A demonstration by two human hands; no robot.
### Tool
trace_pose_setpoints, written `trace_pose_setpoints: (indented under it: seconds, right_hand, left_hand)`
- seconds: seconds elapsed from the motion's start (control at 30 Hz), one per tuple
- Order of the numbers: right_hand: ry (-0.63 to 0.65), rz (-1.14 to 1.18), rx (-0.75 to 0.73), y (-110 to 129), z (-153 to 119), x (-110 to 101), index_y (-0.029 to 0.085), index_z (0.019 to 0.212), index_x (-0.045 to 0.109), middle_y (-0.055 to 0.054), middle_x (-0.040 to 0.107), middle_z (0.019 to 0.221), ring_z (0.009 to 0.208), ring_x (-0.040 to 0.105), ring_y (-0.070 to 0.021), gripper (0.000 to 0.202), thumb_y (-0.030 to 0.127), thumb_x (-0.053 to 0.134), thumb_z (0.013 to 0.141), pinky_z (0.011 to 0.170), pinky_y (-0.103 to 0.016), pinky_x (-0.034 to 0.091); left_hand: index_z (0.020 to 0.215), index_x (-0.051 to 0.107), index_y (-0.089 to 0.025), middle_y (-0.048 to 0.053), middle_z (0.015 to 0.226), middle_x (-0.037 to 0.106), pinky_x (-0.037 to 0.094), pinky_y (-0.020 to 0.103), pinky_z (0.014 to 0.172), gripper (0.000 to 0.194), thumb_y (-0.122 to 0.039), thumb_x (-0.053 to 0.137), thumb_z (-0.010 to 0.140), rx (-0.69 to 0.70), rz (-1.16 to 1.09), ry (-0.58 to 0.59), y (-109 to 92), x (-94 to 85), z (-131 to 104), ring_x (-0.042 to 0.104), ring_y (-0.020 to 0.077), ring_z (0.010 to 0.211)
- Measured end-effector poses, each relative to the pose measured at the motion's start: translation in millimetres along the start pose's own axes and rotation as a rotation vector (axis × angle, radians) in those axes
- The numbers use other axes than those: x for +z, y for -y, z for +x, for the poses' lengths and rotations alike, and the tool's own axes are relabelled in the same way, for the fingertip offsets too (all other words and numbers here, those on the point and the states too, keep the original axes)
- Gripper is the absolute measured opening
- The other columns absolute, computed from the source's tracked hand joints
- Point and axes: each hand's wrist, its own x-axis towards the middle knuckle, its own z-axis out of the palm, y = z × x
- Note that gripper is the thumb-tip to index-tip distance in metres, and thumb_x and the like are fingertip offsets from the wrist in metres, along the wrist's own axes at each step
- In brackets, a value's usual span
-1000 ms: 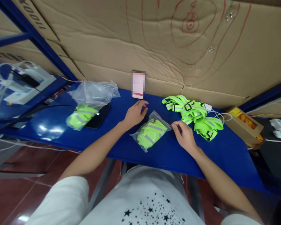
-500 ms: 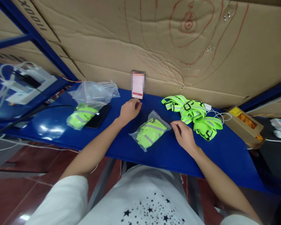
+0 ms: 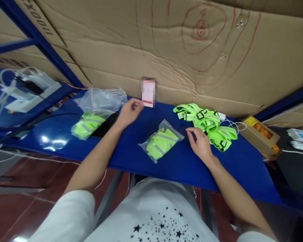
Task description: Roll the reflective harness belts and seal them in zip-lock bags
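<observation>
A clear zip bag packed with neon-green reflective straps lies flat on the blue table, between my two hands. Just right of its zip edge is my right hand, thumb and forefinger apart and holding nothing. Beyond that hand lie loose neon-green reflective straps with black buckles. My left hand hovers in front of the propped phone, its fingers loosely bent and apart with nothing between them. Left of it rests a second bag of green straps.
Several flat clear bags lie at the back left beside a dark phone-like slab. A power strip with cables stands farther left. An open cardboard box sits at the right. A cardboard wall closes the back.
My left hand has moved left, away from the phone's lower edge. My right fingers have come off the zip bag's corner. The bag stays in place.
</observation>
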Motion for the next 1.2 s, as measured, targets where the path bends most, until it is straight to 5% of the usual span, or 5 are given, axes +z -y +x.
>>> trace_pose_setpoints:
  seconds: [0.13,0.33,0.6,0.87,1.2]
  right_hand:
    - [-0.016,0.004,0.036,-9,5,-2,0.022,0.111,0.068,-0.010,0.071,0.104,0.097,0.068,-0.0248,0.025,0.035,0.048,0.104,0.085,-0.039,0.055]
    - [0.052,0.047,0.058,-11,3,8,0.022,0.109,0.067,-0.008,0.070,0.100,0.089,0.067,-0.0224,0.023,0.036,0.049,0.104,0.082,-0.038,0.054]
    - [0.150,0.076,0.010,-7,-1,16,0.022,0.110,0.067,-0.007,0.070,0.103,0.091,0.067,-0.0217,0.022,0.034,0.049,0.104,0.084,-0.037,0.054]
    - [0.216,0.034,-0.036,-2,-5,16,0.024,0.108,0.066,-0.007,0.071,0.105,0.094,0.068,-0.0219,0.020,0.032,0.048,0.104,0.084,-0.037,0.055]
    - [0.263,-0.002,-0.089,-2,-7,20,0.024,0.106,0.068,-0.008,0.072,0.107,0.099,0.068,-0.0244,0.021,0.031,0.049,0.105,0.092,-0.041,0.054]
  left_hand:
    - [0.148,0.046,-0.032,0.011,0.151,0.053,0.055,0.046,0.101,0.072,-0.060,0.070,0.086,0.332,0.104,0.484,-49,18.1,-80,0.061,0.0324,0.128]
    - [0.158,0.033,-0.035,0.013,0.167,0.032,0.052,0.058,0.106,0.075,-0.049,0.066,0.092,0.294,0.335,0.443,-48,28.1,-130,0.046,0.0392,0.145]
    - [0.149,0.043,-0.027,0.015,0.159,0.040,0.050,0.051,0.112,0.066,-0.040,0.069,0.089,0.235,0.406,0.004,-19,-17.2,-97,0.048,0.0367,0.143]
    - [0.152,0.039,-0.024,0.017,0.162,0.034,0.047,0.057,0.111,0.073,-0.042,0.069,0.089,0.014,0.667,-0.180,4,-66.5,-50,0.045,0.0429,0.142]
    - [0.145,0.050,-0.013,0.028,0.150,0.051,0.032,0.079,0.108,0.075,-0.039,0.080,0.081,-0.219,0.845,0.297,35,-71.9,0,0.050,0.0476,0.136]
